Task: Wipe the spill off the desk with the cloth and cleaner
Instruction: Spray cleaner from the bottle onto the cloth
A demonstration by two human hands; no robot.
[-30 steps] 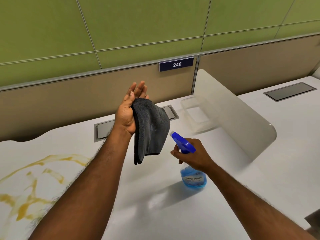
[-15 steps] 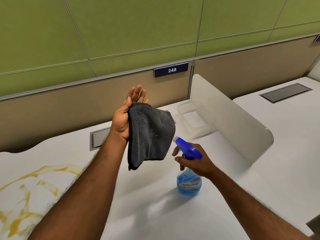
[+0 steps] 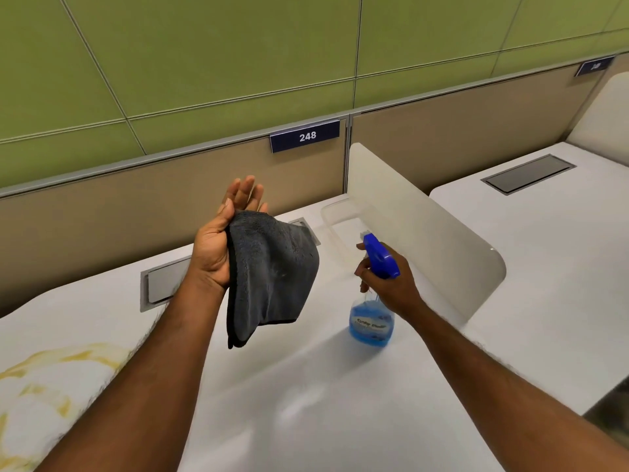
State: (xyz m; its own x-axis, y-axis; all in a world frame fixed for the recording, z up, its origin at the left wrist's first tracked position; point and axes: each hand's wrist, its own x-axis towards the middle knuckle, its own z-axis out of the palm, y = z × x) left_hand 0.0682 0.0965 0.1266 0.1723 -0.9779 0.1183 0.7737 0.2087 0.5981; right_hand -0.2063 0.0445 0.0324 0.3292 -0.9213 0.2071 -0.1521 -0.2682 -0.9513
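While your left hand (image 3: 218, 248) thumb-pinned the limp cloth (image 3: 274, 274) at its top edge, your right hand (image 3: 394, 289) gripped the probably slick spray bottle (image 3: 371, 323) by its neck.

The yellow spill (image 3: 44, 376) runs off the left edge, the label on the spray bottle (image 3: 371, 324) is too blurred to read, and so is the far number plate (image 3: 595, 65).

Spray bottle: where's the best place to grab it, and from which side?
Take the spray bottle by the narrow neck just under its blue trigger head, coming from behind, opposite the nozzle, as the right hand does. The nozzle points left toward the cloth, so this likely puts a finger on the trigger; the body below is wider and rounder.
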